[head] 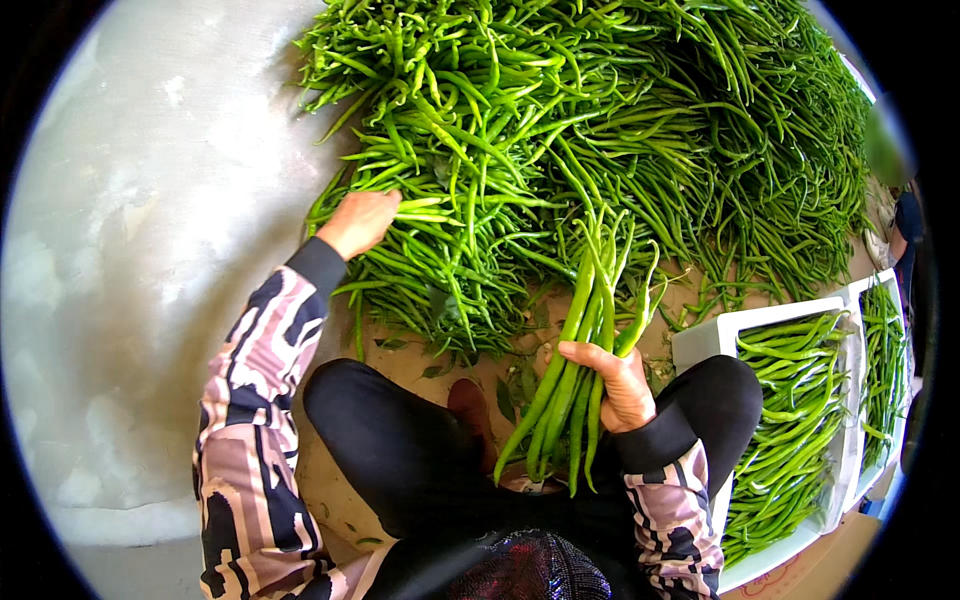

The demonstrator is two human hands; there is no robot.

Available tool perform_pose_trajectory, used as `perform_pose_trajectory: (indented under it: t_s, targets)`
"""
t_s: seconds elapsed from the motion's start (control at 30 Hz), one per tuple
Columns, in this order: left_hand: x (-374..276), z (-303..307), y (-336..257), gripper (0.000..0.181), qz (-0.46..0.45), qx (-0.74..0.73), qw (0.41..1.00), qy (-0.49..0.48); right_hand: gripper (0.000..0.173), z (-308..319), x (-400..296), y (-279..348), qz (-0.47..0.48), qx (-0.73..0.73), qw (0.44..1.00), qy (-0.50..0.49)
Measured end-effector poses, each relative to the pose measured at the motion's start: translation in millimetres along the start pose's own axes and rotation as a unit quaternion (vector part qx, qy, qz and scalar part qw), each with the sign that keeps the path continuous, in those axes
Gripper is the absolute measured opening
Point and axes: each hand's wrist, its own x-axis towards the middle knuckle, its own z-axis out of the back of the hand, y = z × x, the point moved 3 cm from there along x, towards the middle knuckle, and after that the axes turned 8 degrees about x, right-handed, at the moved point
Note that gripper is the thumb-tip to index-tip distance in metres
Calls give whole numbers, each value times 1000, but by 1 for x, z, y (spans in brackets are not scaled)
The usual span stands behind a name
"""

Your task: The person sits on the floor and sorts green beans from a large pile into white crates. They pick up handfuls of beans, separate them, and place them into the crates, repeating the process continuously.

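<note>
My right hand (626, 382) is closed around a bunch of long green chili peppers (592, 315), held above my lap with the stems pointing away from me. One curved pepper (637, 322) sticks out to the right, between thumb and palm. At the left edge of a big heap of green chili peppers (480, 165), my left hand (360, 223) reaches in with the palm turned down. A few pale-tipped peppers (424, 211) come out from its fingers, which are mostly hidden.
White foam boxes (780, 309) with green peppers (787, 427) stand at my right. A grey wall-like surface (150, 225) runs along the left. Loose leaves (510, 397) lie on the floor before my bent knees (375, 420). Another person's leg (907, 217) shows at the far right.
</note>
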Motion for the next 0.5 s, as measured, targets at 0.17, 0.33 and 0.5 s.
perform_pose_trajectory:
  t_s: [0.17, 0.33, 0.5]
  targets:
    - [-81, 12, 54, 24, 137, -384, 885, 223, 26, -7, -10, -3, -47, 27, 998, 35]
    - [-123, 62, 4, 30, 140, -742, 648, 102, 27, -6, -6, -8, -33, 17, 997, 68]
    - [-123, 96, -108, 27, 62, -838, 533, 99, 29, -19, -4, -13, -30, 75, 992, 94]
